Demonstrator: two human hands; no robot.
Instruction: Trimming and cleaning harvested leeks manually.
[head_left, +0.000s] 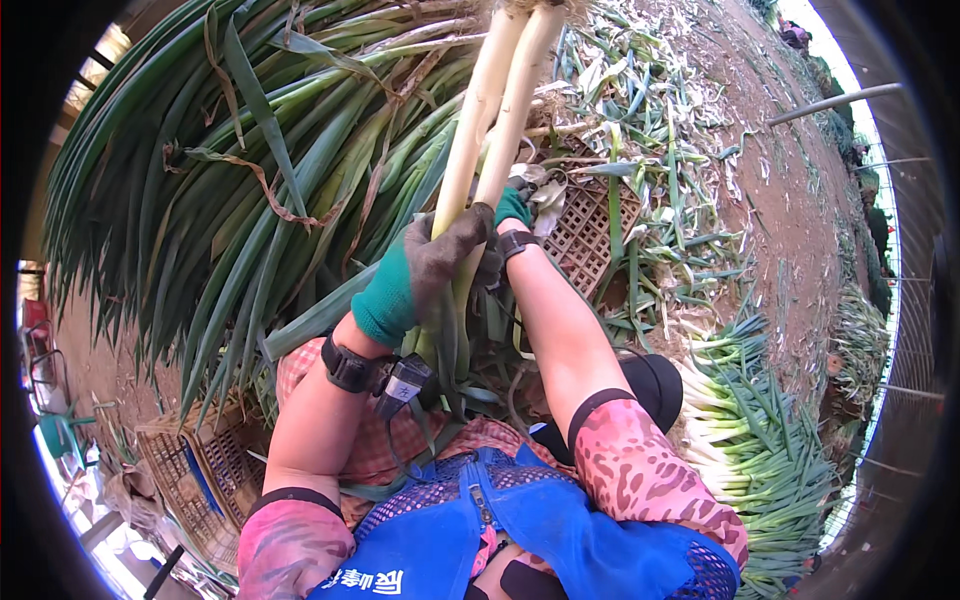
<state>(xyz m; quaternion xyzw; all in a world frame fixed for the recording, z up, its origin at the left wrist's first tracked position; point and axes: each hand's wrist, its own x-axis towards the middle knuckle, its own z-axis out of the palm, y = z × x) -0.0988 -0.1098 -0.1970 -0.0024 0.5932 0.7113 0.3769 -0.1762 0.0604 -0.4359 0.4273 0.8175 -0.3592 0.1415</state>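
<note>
The picture is bright with strong daylight, and the pale leek stalks point(495, 110) shine almost white where the sun hits them — the top right corner by the dirt ground point(790, 190) glares white too. Dark shadows sit low down between the green leaves point(230, 200) and under the arms. The middle looks sharp, but the round lens bends everything near the rim, the far edges go a bit soft — and a black ring frames it all.

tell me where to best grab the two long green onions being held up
Probably at the firm pale stalks of the green onions, just above where the left hand and right hand hold them, coming from the side: there they run straight and together, while the leaves below flop.
</note>
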